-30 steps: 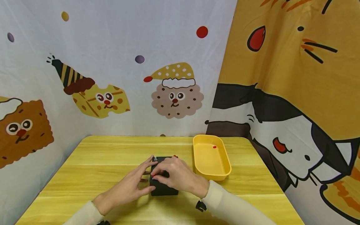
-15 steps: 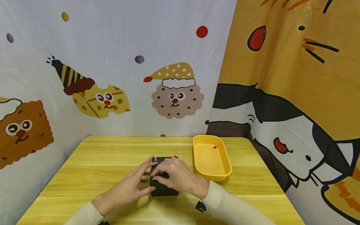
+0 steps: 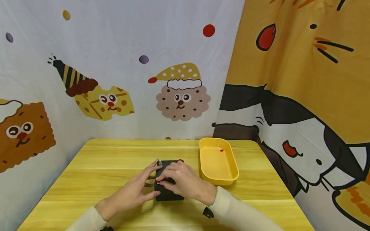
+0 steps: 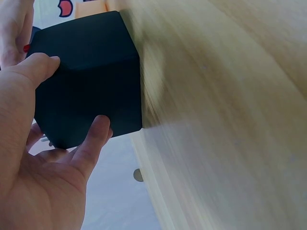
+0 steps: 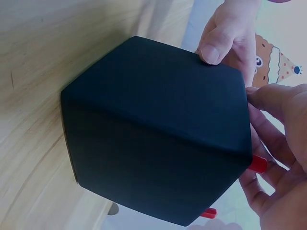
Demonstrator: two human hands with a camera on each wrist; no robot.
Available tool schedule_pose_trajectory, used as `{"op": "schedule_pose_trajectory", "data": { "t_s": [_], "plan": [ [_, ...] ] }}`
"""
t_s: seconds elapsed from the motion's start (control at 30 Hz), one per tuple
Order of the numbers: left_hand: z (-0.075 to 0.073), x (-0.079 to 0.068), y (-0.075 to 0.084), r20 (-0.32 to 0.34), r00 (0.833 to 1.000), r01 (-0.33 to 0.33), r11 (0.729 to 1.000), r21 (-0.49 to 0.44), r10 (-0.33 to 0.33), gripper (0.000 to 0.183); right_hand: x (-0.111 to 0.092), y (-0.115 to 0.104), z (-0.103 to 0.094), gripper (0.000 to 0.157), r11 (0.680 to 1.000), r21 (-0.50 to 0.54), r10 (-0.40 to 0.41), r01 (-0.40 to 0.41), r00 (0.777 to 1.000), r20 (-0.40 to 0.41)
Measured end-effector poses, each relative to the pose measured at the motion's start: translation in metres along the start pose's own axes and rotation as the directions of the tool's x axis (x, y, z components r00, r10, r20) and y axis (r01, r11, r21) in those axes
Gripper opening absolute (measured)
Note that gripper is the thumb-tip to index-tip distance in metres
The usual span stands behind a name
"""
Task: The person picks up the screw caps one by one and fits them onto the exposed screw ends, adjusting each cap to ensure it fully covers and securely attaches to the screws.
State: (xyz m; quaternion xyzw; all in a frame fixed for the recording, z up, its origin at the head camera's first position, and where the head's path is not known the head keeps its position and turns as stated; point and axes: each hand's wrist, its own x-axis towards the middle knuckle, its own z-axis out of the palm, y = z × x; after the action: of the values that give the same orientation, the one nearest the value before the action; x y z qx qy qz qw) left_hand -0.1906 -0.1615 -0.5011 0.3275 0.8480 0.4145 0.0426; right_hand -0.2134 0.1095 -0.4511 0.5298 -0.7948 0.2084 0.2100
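Observation:
A black box (image 3: 170,192) stands on the table before me. My left hand (image 3: 128,195) holds it at its left side, thumb on the near side and fingers spread toward the far corner. In the left wrist view, that hand (image 4: 57,167) touches two sides of the box (image 4: 91,81). My right hand (image 3: 185,179) reaches over the top and pinches a small red cap-like piece (image 3: 158,181) at the near left corner. A silvery post (image 3: 160,162) shows at the far left corner. The right wrist view shows red pieces (image 5: 258,164) sticking out of the box's top.
A yellow tray (image 3: 204,175) stands right of the box, with one small red piece (image 3: 221,150) inside. The wooden table (image 3: 115,157) ends at a printed cloth (image 3: 115,41) behind and at the sides.
The head view has shifted slightly. Both hands stay at the box, and the right fingers keep their pinch at the near left corner with hardly any visible movement.

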Motion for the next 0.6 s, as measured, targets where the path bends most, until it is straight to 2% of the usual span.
{"op": "schedule_pose_trajectory", "data": {
  "t_s": [0.6],
  "plan": [
    [-0.0009, 0.0005, -0.0004, 0.005, 1.0, -0.013, 1.0, -0.011, 0.013, 0.09, 0.0011, -0.0009, -0.0064, 0.016, 0.996, -0.085, 0.007, -0.007, 1.0, 0.0]
  ]
}}
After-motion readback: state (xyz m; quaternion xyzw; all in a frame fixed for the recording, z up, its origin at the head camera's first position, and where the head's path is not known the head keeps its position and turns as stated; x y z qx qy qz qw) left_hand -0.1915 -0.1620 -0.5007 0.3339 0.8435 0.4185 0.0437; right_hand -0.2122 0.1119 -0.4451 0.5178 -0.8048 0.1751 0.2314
